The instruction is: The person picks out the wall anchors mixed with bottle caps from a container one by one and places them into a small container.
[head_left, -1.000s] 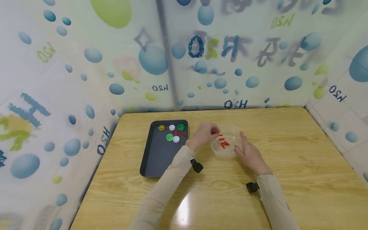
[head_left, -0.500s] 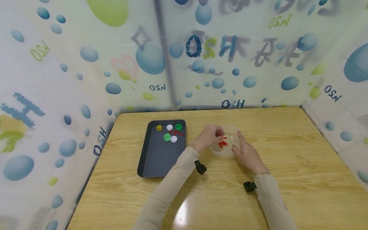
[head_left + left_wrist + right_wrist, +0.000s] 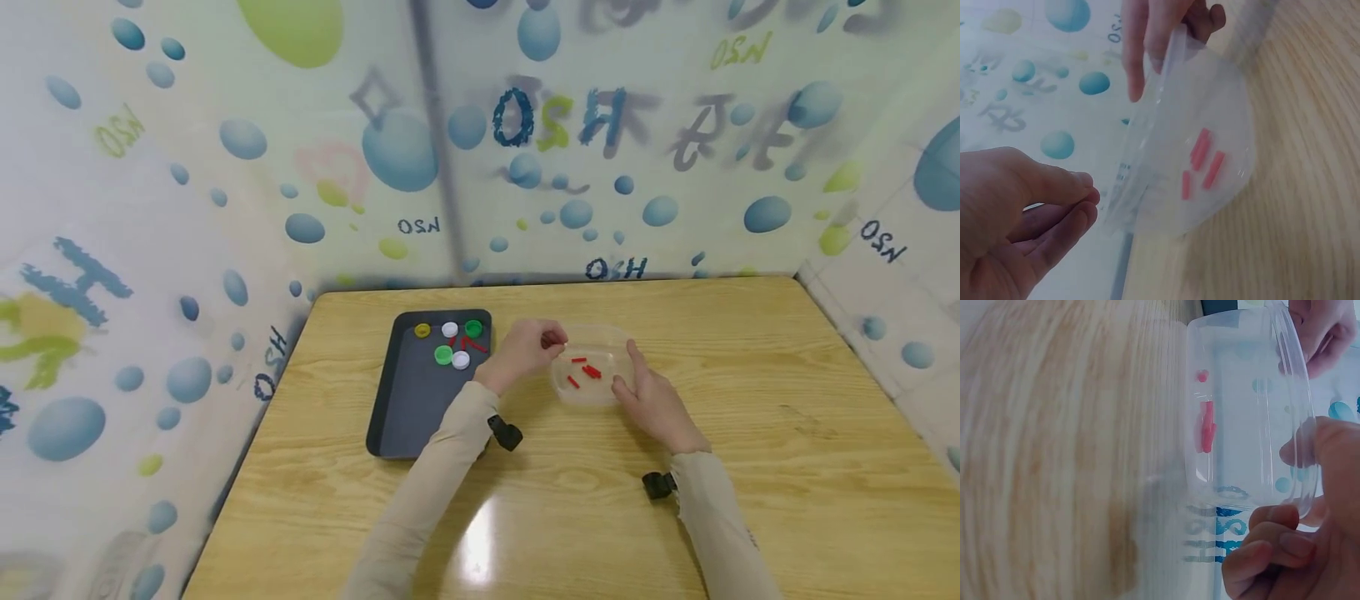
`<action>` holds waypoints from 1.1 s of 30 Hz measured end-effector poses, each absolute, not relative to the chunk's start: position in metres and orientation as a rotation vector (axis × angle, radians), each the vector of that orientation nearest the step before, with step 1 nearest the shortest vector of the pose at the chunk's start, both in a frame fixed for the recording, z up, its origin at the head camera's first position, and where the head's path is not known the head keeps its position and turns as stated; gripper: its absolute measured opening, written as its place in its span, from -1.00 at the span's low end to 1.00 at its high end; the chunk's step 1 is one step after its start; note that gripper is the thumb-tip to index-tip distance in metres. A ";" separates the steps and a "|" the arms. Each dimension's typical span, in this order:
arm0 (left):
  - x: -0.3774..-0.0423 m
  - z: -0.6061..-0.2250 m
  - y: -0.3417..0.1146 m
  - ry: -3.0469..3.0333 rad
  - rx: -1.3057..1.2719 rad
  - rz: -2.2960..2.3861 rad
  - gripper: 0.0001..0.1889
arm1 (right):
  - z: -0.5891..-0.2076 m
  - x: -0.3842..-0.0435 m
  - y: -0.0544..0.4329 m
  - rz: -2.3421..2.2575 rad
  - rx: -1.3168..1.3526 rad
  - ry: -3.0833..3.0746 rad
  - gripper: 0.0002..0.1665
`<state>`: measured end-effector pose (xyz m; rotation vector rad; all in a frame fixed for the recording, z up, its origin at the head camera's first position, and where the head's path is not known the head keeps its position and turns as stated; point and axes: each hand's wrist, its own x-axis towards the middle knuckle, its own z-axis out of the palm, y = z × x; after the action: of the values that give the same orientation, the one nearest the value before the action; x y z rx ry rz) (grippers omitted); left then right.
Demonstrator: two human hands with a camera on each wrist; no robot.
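A clear plastic container (image 3: 588,398) stands on the table with several short red sticks (image 3: 591,372) on its bottom. My right hand (image 3: 660,408) grips its right side; in the right wrist view the thumb overlaps the rim and the other fingers curl outside. My left hand (image 3: 525,354) is at the container's left rim, palm side hidden from the head view. In the left wrist view, the left thumb and fingertips (image 3: 1088,190) are pinched together beside the container, with nothing showing between them. Red sticks (image 3: 1207,428) also show through the wall in the right wrist view.
A dark grey tray (image 3: 420,417) lies left of the container. Near its far end are a yellow cap (image 3: 423,331), white caps (image 3: 461,360), green caps (image 3: 443,355) and a few red sticks (image 3: 472,343). A patterned wall stands behind the wooden table (image 3: 750,375).
My left hand reached farther over the container, then drew back left to its rim. The red sticks in the container have shifted and spread. My right hand keeps its grip.
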<state>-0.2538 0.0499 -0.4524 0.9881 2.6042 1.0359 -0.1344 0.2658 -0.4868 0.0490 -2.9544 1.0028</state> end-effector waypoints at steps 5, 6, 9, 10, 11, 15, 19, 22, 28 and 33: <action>-0.257 -0.448 0.030 2.572 0.951 1.094 -0.81 | -0.487 -0.134 0.265 0.998 0.054 -2.952 -0.12; -0.258 -0.447 0.027 2.577 0.947 1.097 -0.80 | -0.487 -0.134 0.265 1.001 0.053 -2.950 -0.12; -0.260 -0.445 0.015 2.628 0.927 1.112 -0.82 | -0.488 -0.134 0.264 1.022 0.067 -2.945 -0.12; -0.261 -0.445 0.010 2.651 0.914 1.119 -0.83 | -0.488 -0.134 0.264 1.029 0.071 -2.942 -0.11; -0.262 -0.444 0.006 2.680 0.900 1.117 -0.84 | -0.488 -0.135 0.263 1.031 0.075 -2.940 -0.11; -0.267 -0.444 -0.014 2.729 0.829 1.150 -0.85 | -0.488 -0.135 0.263 1.013 0.069 -2.946 -0.12; -0.273 -0.445 -0.033 2.738 0.752 1.184 -0.84 | -0.487 -0.134 0.264 1.016 0.061 -2.943 -0.11; -0.280 -0.447 -0.046 2.745 0.719 1.181 -0.82 | -0.486 -0.134 0.264 1.025 0.065 -2.938 -0.11; -0.289 -0.452 -0.068 2.739 0.674 1.179 -0.80 | -0.486 -0.134 0.263 1.024 0.063 -2.945 -0.11; -0.291 -0.456 -0.082 2.761 0.625 1.192 -0.80 | -0.485 -0.133 0.262 1.018 0.051 -2.945 -0.12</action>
<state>-0.2913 -0.0823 -0.4557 0.6246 2.7609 1.1916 -0.1333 0.2619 -0.4854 0.0511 -2.9453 1.0181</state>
